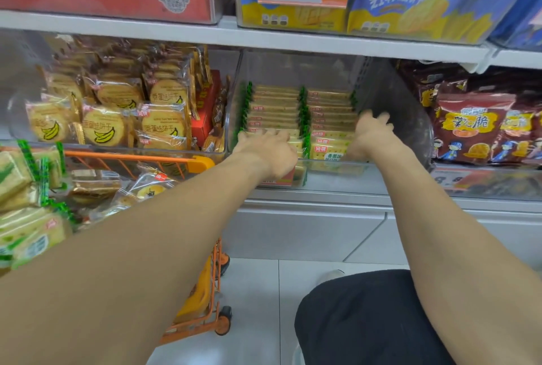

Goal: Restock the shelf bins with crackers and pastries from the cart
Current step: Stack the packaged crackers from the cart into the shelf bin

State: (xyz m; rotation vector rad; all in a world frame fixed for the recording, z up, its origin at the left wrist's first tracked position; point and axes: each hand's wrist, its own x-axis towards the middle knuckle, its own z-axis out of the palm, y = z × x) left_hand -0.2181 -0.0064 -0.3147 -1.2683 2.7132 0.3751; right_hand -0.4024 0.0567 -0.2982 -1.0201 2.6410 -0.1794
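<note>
The green-edged cracker packs [275, 112] are sitting in two rows inside the clear middle bin [410, 118], directly under and ahead of both hands. The rows are running front to back, away from the person, so their long axis is lying in line with the forearms. The left hand [269, 150] is resting palm down on the near end of the left row, fingers spread flat and gripping nothing. The right hand [371, 132] is reaching slightly deeper, at the outer side of the right row, fingers extended and splayed against the packs; it is likewise holding nothing. The two hands are bracketing the stock, and the next move appears to be squaring or pressing the rows. The rear of the bin, beyond the fingertips, is showing unfilled space.

Further matching packs [26, 188] are lying in the orange cart [140, 157], below and outboard of the left forearm, making that arm the nearer one for the next pick. Beyond the left hand, a neighbouring bin is holding banana biscuits [105, 127]; beyond the right hand, another is holding dark red snack bags [472, 127].
</note>
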